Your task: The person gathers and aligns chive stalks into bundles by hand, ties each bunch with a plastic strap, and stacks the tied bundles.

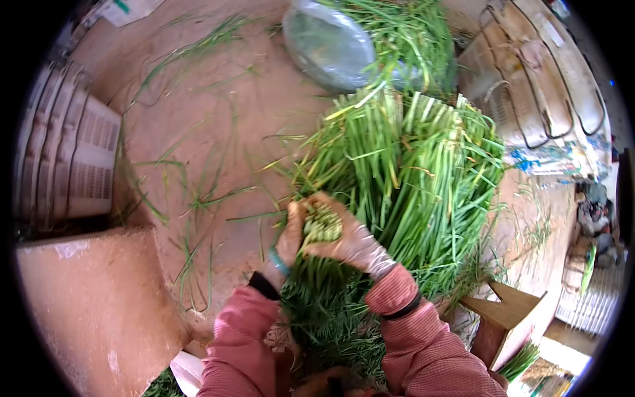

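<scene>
Both my hands are wrapped around a bundle of long green chives [322,223], its pale cut ends turned up toward me and its leaves hanging below. My left hand [291,236], with a teal band at the wrist, closes on the bundle's left side. Around the right side curls my right hand [344,237], which wears a thin clear plastic glove. Just beyond and to the right lies a large heap of chives [423,178], stalk ends pointing away from me. More dark green leaves [331,317] lie beneath my forearms.
Stacked plastic crates [73,152] stand at the left, near a reddish block [99,311]. A clear plastic bag [331,49] with more greens sits at the back. Crates [529,73] with metal handles rise at the right, and a small wooden stool [506,311] stands below. Loose leaves [198,198] litter the floor.
</scene>
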Tool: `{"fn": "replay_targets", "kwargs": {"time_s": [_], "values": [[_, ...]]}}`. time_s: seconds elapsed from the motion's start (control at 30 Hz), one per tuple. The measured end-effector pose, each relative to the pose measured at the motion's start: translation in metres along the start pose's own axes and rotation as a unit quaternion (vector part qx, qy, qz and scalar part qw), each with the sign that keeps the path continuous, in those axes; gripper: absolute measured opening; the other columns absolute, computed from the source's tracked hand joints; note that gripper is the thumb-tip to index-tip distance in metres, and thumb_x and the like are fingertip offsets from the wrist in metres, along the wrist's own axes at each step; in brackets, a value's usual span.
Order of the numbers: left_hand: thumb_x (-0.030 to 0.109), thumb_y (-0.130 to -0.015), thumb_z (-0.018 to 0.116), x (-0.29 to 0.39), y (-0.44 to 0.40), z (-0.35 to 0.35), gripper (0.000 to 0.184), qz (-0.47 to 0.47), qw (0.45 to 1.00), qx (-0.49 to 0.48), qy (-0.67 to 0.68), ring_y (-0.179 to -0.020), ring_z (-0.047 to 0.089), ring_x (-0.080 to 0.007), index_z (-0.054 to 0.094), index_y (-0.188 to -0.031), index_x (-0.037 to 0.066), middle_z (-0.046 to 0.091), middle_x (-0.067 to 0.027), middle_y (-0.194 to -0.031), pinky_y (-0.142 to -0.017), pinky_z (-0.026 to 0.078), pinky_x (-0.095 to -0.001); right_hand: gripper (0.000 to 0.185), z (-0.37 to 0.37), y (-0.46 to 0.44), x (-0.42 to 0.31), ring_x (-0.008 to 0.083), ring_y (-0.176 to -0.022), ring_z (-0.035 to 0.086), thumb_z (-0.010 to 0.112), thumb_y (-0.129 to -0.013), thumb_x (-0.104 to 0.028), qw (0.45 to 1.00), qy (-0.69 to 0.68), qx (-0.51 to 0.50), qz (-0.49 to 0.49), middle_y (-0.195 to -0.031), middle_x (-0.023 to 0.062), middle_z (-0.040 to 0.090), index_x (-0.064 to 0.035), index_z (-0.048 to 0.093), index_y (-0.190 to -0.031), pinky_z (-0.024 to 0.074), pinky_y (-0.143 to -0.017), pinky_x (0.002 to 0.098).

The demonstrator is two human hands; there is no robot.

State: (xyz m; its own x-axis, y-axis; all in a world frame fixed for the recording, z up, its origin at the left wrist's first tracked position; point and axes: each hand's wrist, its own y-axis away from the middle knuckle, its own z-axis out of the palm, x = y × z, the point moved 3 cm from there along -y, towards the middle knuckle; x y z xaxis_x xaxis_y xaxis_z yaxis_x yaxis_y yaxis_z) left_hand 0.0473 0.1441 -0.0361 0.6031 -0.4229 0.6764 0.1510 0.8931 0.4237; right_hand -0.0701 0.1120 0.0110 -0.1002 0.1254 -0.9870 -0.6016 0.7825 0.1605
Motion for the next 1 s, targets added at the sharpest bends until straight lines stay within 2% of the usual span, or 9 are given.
{"fn": "replay_targets", "kwargs": {"time_s": [0.1, 0.2, 0.33, 0.5, 0.57, 0.63, 0.67, 0.8, 1.0], "values": [[0.061, -0.084, 0.024, -0.012, 0.027, -0.017, 0.072, -0.087, 0.987, -0.084, 0.107, -0.112, 0.044, -0.0193, 0.031, -0.129, 0.004, 0.042, -0.0109, -0.125, -0.096, 0.037, -0.0320, 0.106, 0.029, 0.012, -0.020, 0.0289, -0.130, 0.014, 0.064, -0.056, -0.065, 0.921, 0.381, -0.078, 0.013, -0.135, 0.0174, 0.027, -0.0077, 0.022, -0.134, 0.0117, -0.106, 0.0405], [0.057, -0.087, 0.027, -0.051, 0.089, -0.016, 0.064, 0.028, 0.963, -0.093, 0.251, -0.117, 0.040, -0.0240, 0.029, -0.133, 0.012, 0.029, -0.0129, -0.136, -0.096, 0.035, -0.0361, 0.100, 0.076, 0.048, -0.035, 0.0344, -0.128, 0.016, 0.063, -0.060, -0.058, 0.901, 0.422, -0.097, 0.025, -0.134, 0.0209, 0.026, -0.0041, 0.021, -0.134, 0.0061, -0.107, 0.0396], [0.055, -0.087, 0.030, -0.027, 0.159, -0.011, 0.062, -0.183, 0.963, -0.047, 0.193, -0.117, 0.038, -0.0244, 0.027, -0.134, 0.014, 0.024, -0.0124, -0.139, -0.096, 0.034, -0.0378, 0.066, 0.111, 0.107, -0.075, 0.0363, -0.108, 0.044, 0.067, -0.065, -0.030, 0.981, 0.191, -0.037, 0.013, -0.113, 0.0221, 0.046, -0.0002, 0.040, -0.117, 0.0363, -0.091, 0.0406], [0.061, -0.079, 0.042, 0.116, 0.214, 0.127, 0.076, -0.149, 0.977, -0.059, 0.139, -0.116, 0.038, -0.0276, 0.018, -0.136, 0.016, 0.022, -0.0152, -0.138, -0.096, 0.034, -0.0399, 0.043, 0.092, 0.138, -0.200, 0.0301, -0.084, 0.058, 0.071, -0.064, -0.019, 0.967, 0.093, 0.120, -0.205, -0.091, 0.0121, 0.059, -0.0069, 0.053, -0.102, 0.0472, -0.073, 0.0358], [0.035, -0.080, 0.059, 0.177, 0.239, 0.201, 0.077, 0.017, 0.987, -0.150, -0.056, -0.119, 0.035, -0.0237, 0.013, -0.136, 0.011, 0.025, -0.0148, -0.138, -0.097, 0.032, -0.0359, 0.038, 0.061, 0.155, -0.279, 0.0205, -0.077, 0.062, 0.071, -0.064, -0.010, 0.956, 0.070, 0.147, -0.245, -0.086, 0.0087, 0.061, -0.0077, 0.055, -0.098, 0.0490, -0.068, 0.0284], [0.034, -0.040, 0.087, 0.212, 0.267, 0.254, 0.130, 0.288, 0.767, -0.332, -0.467, -0.130, 0.013, -0.0238, 0.004, -0.137, 0.009, 0.010, -0.0134, -0.142, -0.104, 0.015, -0.0392, 0.037, 0.040, 0.187, -0.342, 0.0148, -0.080, 0.061, 0.070, -0.065, -0.008, 0.939, 0.010, 0.153, -0.308, -0.088, 0.0076, 0.062, -0.0055, 0.055, -0.098, 0.0485, -0.070, 0.0260], [0.032, -0.041, 0.087, 0.207, 0.275, 0.258, 0.128, 0.224, 0.752, -0.284, -0.551, -0.130, 0.015, -0.0234, 0.005, -0.137, 0.009, 0.010, -0.0133, -0.142, -0.104, 0.015, -0.0384, 0.036, 0.035, 0.207, -0.365, 0.0137, -0.081, 0.061, 0.070, -0.065, -0.008, 0.941, -0.025, 0.144, -0.304, -0.089, 0.0071, 0.062, -0.0048, 0.055, -0.097, 0.0482, -0.071, 0.0256], [0.015, -0.050, 0.084, 0.162, 0.321, 0.330, 0.111, 0.178, 0.932, -0.275, -0.156, -0.122, 0.029, -0.0195, 0.012, -0.134, 0.007, 0.027, -0.0100, -0.132, -0.101, 0.027, -0.0349, 0.037, 0.029, 0.289, -0.424, 0.0107, -0.082, 0.058, 0.069, -0.066, -0.006, 0.923, 0.044, 0.149, -0.352, -0.090, 0.0040, 0.061, -0.0044, 0.054, -0.100, 0.0461, -0.075, 0.0239], [0.025, -0.070, 0.071, 0.059, 0.346, 0.318, 0.084, 0.254, 0.952, -0.162, 0.043, -0.115, 0.041, -0.0243, 0.020, -0.134, 0.006, 0.036, -0.0112, -0.130, -0.098, 0.035, -0.0386, 0.079, 0.041, 0.305, -0.411, 0.0185, -0.104, 0.048, 0.074, -0.062, -0.017, 0.964, 0.147, 0.084, -0.204, -0.114, 0.0126, 0.048, -0.0053, 0.031, -0.128, 0.0385, -0.088, 0.0278]]}}
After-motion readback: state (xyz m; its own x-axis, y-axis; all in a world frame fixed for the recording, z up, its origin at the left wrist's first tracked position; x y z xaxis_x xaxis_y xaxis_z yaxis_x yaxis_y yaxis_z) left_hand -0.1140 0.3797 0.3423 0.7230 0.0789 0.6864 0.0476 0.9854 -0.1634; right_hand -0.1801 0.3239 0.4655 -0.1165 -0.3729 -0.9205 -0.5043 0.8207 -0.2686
